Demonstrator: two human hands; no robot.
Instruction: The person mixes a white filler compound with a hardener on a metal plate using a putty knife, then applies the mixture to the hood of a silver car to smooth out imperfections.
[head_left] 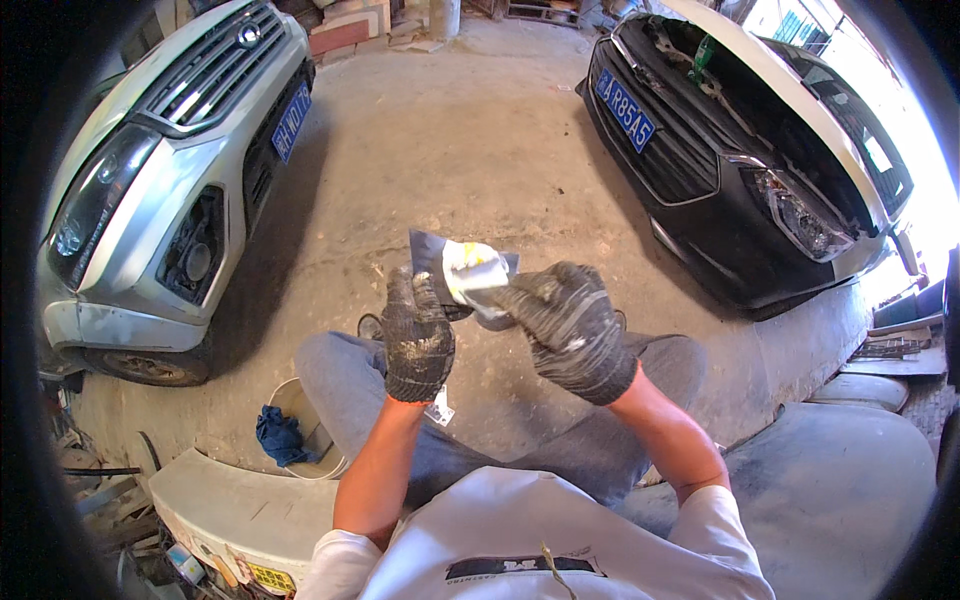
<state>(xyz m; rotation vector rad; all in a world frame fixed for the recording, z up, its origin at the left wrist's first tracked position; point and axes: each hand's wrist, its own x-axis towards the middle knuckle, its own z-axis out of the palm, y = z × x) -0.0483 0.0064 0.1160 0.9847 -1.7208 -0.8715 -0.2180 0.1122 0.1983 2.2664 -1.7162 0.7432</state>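
Observation:
Both my hands wear dark, dusty work gloves and meet above my lap. My left hand (418, 335) is closed on the edge of a dark flat mixing plate (428, 250). A lump of white putty (468, 262) with yellow streaks lies on the plate. From the right, my right hand (575, 325) is closed on a putty scraper (492, 300), its greyish blade against the putty. The fingers hide most of the scraper's handle end.
A silver car (205, 160) stands at left, a black and white car (690, 170) with its hood raised at right. Beside my left leg is a bucket (325, 462) with a blue cloth (280, 436). Loose body panels (800, 490) lie close on both sides.

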